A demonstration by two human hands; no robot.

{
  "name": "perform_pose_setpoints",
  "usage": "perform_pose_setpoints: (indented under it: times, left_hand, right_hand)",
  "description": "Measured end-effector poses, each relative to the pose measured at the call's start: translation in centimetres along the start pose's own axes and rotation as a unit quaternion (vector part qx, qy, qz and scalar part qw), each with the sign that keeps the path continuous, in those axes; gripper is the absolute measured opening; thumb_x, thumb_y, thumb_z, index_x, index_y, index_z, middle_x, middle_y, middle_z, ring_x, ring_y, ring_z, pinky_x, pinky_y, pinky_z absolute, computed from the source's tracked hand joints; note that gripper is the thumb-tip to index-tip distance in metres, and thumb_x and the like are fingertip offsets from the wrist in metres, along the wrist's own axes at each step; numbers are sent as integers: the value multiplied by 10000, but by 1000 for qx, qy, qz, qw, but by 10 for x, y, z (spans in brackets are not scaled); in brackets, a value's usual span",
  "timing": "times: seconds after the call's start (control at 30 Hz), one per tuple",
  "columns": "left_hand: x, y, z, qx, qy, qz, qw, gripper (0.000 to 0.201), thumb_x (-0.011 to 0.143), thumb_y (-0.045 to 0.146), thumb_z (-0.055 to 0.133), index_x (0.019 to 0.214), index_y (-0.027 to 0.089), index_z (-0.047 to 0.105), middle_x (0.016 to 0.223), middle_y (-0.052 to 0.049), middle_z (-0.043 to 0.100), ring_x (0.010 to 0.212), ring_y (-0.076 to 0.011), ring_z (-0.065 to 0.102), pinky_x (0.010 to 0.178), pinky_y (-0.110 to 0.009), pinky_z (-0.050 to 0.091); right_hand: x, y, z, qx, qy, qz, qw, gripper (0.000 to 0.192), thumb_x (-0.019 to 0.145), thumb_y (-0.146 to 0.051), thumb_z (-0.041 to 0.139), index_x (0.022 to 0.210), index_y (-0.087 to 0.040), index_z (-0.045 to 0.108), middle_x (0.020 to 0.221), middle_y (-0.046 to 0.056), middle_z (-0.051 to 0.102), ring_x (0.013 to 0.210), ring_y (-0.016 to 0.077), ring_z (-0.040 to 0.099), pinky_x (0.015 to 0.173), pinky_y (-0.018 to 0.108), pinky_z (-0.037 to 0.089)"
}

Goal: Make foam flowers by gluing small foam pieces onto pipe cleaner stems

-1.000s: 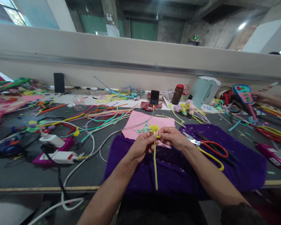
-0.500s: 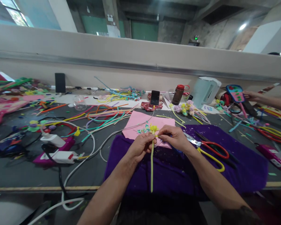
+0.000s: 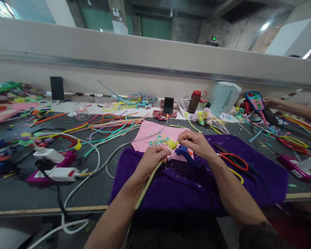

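My left hand (image 3: 153,159) is closed in a pinch on a yellow-green pipe cleaner stem (image 3: 148,186), whose free end slants down and left over the purple cloth (image 3: 155,192). A fuzzy yellow flower (image 3: 172,144) sits at the upper end, tilted to the right. The closed fingertips of my right hand (image 3: 196,143) pinch the flower's far right edge. Below it lies a pink sheet (image 3: 142,133) with small teal and yellow scraps. A dark blue object (image 3: 185,154), its kind unclear, rests beneath my right hand.
Red-handled pliers (image 3: 235,162) and a yellow handle (image 3: 238,175) lie right of my right forearm. A propped phone (image 3: 168,105), bottle (image 3: 194,102) and pale kettle (image 3: 224,98) stand behind. Cables and a purple power strip (image 3: 67,159) are on the left. Another person's arm (image 3: 292,109) reaches in at right.
The stem has swung from hanging straight down to slanting lower left, and the flower now leans right. My hands have moved slightly apart. The whole view has shifted a little.
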State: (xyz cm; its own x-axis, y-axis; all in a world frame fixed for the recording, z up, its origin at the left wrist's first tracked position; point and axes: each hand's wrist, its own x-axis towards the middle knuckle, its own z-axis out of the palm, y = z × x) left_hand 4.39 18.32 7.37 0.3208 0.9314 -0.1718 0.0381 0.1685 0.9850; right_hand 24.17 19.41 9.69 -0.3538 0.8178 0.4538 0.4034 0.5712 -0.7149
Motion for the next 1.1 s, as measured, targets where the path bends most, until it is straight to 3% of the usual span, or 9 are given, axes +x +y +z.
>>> perform_pose_setpoints:
  times: [0.5, 1.1]
  left_hand:
    - [-1, -1, 2, 45, -7, 3, 999, 175, 640, 297, 623, 565, 148, 571, 397, 48, 488, 325, -39, 291, 366, -192, 169]
    - [-2, 1, 2, 53, -9, 5, 999, 171, 647, 278, 624, 546, 149, 571, 386, 46, 484, 317, -40, 293, 362, -193, 176]
  right_hand:
    - [2, 2, 1, -11, -51, -61, 997, 65, 810, -237, 562, 779, -198, 604, 894, 39, 587, 880, 168, 552, 810, 326, 426]
    - [0, 3, 1, -79, -79, -88, 990, 48, 808, -189, 556, 807, -196, 604, 919, 55, 573, 875, 171, 554, 787, 315, 449]
